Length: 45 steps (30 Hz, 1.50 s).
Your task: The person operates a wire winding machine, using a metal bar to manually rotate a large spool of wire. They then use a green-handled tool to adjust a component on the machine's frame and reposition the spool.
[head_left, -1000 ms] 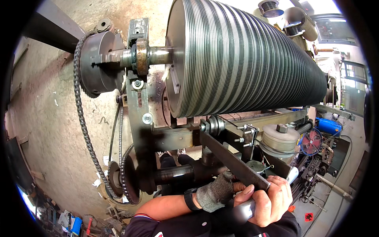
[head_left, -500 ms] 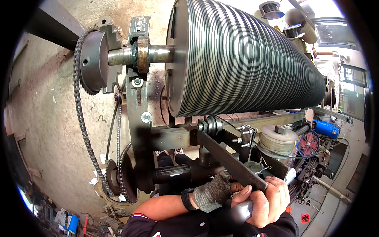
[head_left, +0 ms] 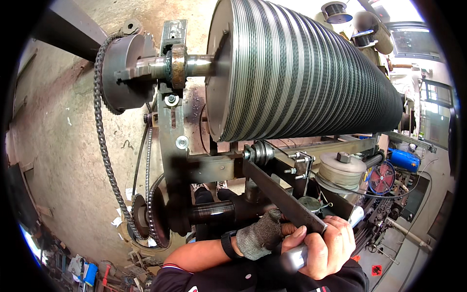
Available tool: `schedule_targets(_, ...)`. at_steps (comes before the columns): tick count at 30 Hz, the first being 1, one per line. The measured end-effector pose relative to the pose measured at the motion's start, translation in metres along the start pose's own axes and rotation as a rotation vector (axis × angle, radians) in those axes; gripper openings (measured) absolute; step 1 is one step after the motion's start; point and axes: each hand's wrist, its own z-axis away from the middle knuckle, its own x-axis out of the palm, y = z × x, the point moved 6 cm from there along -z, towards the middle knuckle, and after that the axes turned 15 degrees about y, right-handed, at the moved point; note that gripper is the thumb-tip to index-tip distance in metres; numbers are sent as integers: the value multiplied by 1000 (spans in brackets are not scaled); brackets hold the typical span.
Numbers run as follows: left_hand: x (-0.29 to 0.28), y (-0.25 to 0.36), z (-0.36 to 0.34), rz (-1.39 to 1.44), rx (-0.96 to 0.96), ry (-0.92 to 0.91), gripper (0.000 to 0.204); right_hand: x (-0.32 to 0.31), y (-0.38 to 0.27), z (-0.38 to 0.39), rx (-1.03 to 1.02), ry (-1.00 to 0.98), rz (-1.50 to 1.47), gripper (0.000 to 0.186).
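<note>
My right hand (head_left: 328,250) is bare and wrapped round a shiny metal cylinder (head_left: 295,258), whose rounded end sticks out below the thumb. Its fingers lie against the free end of a flat steel bar (head_left: 287,197). My left hand (head_left: 260,238), in a grey fingerless glove, is curled beside the bar's underside, close to the right thumb; what its fingers grip is hidden. Beyond the bar, a large drum (head_left: 296,73) carries closely wound dark and light strands. A roller (head_left: 260,153) sits at the bar's far end, near the drum's lower edge.
Left of the drum, a chuck (head_left: 124,75) and a long chain (head_left: 104,146) run down to a sprocket (head_left: 141,216). A dark shaft (head_left: 211,214) lies before my body. On the right are a spool of pale strand (head_left: 342,173), a red fan (head_left: 381,177) and a blue tank (head_left: 403,159).
The chuck has turned, with its jaws at a new angle, and the drum's end face and windings have shifted with it. Both hands stay in nearly the same place at the bar.
</note>
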Motion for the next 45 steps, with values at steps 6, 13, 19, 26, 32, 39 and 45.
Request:
schedule_targets(6, 2, -3, -1, 51, -113, 33, 24, 0, 0, 5, 8, 18, 40, 18)
schedule_targets(13, -2, -14, -1, 172, -228, 2, 25, -2, -6, 7, -7, 12, 111, 17)
schedule_targets(19, -4, -19, -3, 137, -170, -26, 30, -3, -8, 9, -14, 14, 134, 17)
schedule_targets(26, -3, -10, -2, 149, -192, -11, 30, -1, -7, 8, -15, 7, 91, 17)
schedule_targets(32, -7, -15, -1, 214, -226, -12, 29, 1, -7, 8, -26, 10, 104, 18)
schedule_targets(39, -3, -10, -4, 263, -221, -36, 23, 1, -9, 5, 0, 12, 118, 17)
schedule_targets(45, -4, -8, 1, 169, -205, -19, 23, 0, -8, 6, 32, 5, 92, 19)
